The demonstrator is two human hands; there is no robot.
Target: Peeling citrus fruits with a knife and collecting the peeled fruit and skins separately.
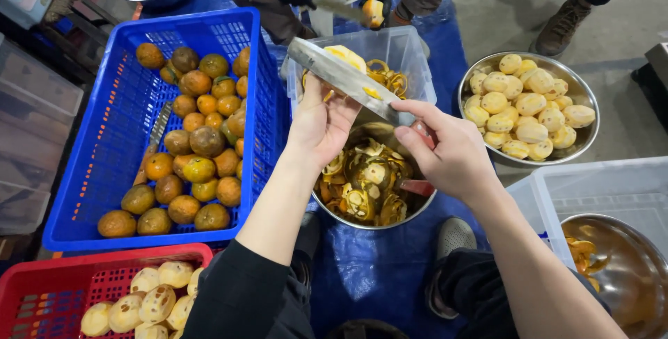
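Observation:
My left hand holds a partly peeled yellow-orange fruit up over a steel bowl of peels. My right hand grips a big knife whose wide blade lies slantwise against the fruit, a strip of peel stuck on the steel. Curls of orange peel fill the bowl under both hands. The knife's handle is hidden inside my right fist.
A blue crate of unpeeled fruit stands at left, a red crate of peeled fruit at lower left. A steel bowl of peeled fruit sits at right. Clear bins and another person's gloved hands with a knife are beyond.

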